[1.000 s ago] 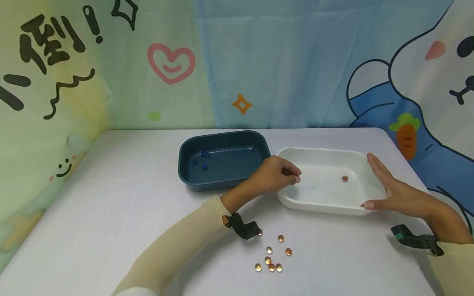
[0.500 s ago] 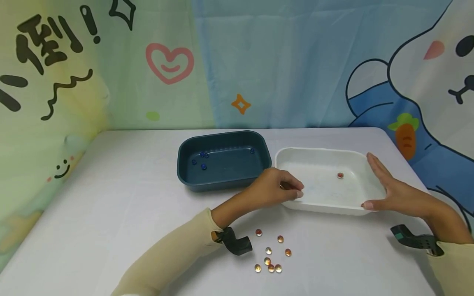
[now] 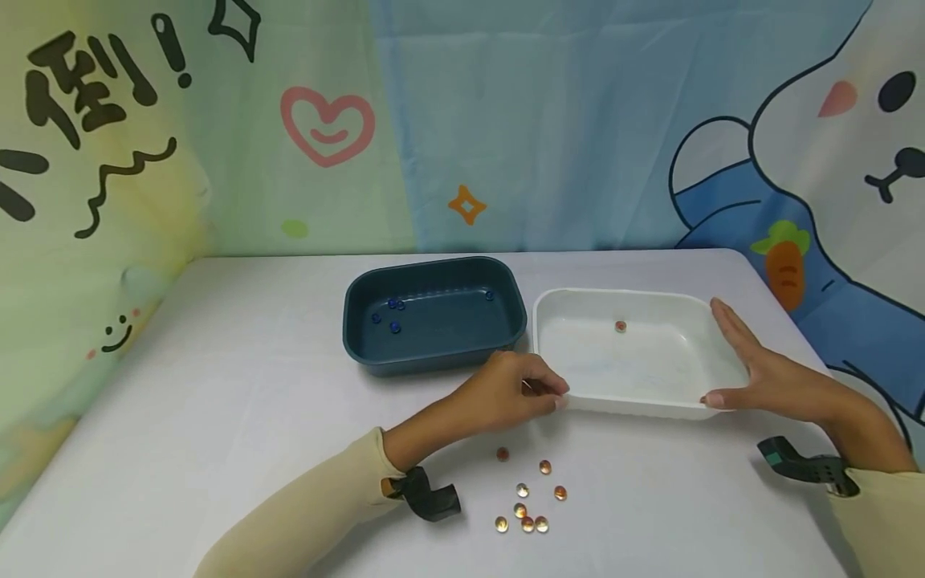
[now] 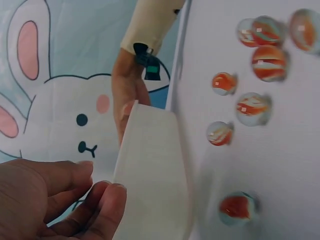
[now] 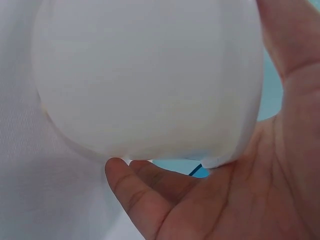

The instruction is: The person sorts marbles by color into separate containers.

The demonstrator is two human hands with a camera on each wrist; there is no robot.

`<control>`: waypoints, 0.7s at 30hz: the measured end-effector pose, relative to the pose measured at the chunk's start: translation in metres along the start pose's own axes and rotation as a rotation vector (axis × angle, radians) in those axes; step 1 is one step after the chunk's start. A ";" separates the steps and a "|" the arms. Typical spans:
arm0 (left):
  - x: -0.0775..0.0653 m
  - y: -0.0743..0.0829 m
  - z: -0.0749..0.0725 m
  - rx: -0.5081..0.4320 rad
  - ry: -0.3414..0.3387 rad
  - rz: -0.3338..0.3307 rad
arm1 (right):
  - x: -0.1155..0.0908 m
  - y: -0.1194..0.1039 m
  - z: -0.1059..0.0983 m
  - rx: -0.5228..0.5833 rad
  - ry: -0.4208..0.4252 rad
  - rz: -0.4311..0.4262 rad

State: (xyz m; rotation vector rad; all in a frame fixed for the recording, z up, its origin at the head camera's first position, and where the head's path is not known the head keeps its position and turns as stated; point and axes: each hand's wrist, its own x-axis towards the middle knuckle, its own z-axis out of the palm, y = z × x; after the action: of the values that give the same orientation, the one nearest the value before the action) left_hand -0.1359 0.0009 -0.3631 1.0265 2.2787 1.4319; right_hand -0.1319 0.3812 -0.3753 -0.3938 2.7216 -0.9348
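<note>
My right hand [image 3: 788, 381] grips the right end of a white plastic tray [image 3: 614, 401], thumb at the front rim and fingers spread along the side; the right wrist view shows the palm against the tray [image 5: 150, 80]. A single orange marble [image 3: 621, 327] lies inside, toward the back. At the tray's front left corner is my left hand [image 3: 509, 392]. Its fingers are loosely bent, and in the left wrist view the fingertips [image 4: 117, 195] stand apart with nothing visible between them. Several clear marbles with orange swirls [image 3: 520, 510] lie on the cloth before the tray.
A dark teal tray [image 3: 433, 357] with several small blue marbles [image 3: 395, 327] stands left of the white one, nearly side by side. White cloth [image 3: 238, 385] covers the table. A printed curtain [image 3: 564, 128] hangs behind its back edge.
My left hand has drawn back from over the white tray, toward the left and front. The orange marble inside has rolled left and backward. My right hand keeps its place on the tray.
</note>
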 end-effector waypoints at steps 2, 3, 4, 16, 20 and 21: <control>-0.004 -0.002 -0.001 0.020 -0.003 0.026 | 0.000 0.000 0.000 0.001 0.001 -0.003; -0.006 -0.003 -0.001 0.031 -0.007 0.041 | 0.000 -0.001 0.000 0.001 0.001 -0.004; -0.008 -0.004 -0.002 0.039 -0.010 0.053 | 0.000 -0.001 0.000 0.003 0.002 -0.006; -0.025 -0.019 -0.005 0.161 -0.050 0.044 | 0.000 0.001 -0.001 -0.011 -0.004 -0.003; -0.030 -0.024 -0.006 0.166 -0.082 0.019 | 0.000 0.000 -0.001 -0.008 -0.007 -0.004; -0.033 -0.025 -0.006 0.160 -0.091 0.005 | 0.000 0.000 0.000 -0.003 -0.007 -0.003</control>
State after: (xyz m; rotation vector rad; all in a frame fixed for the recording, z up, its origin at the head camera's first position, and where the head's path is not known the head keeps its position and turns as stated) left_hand -0.1269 -0.0324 -0.3866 1.1199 2.3559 1.1939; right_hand -0.1321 0.3809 -0.3748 -0.4016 2.7173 -0.9290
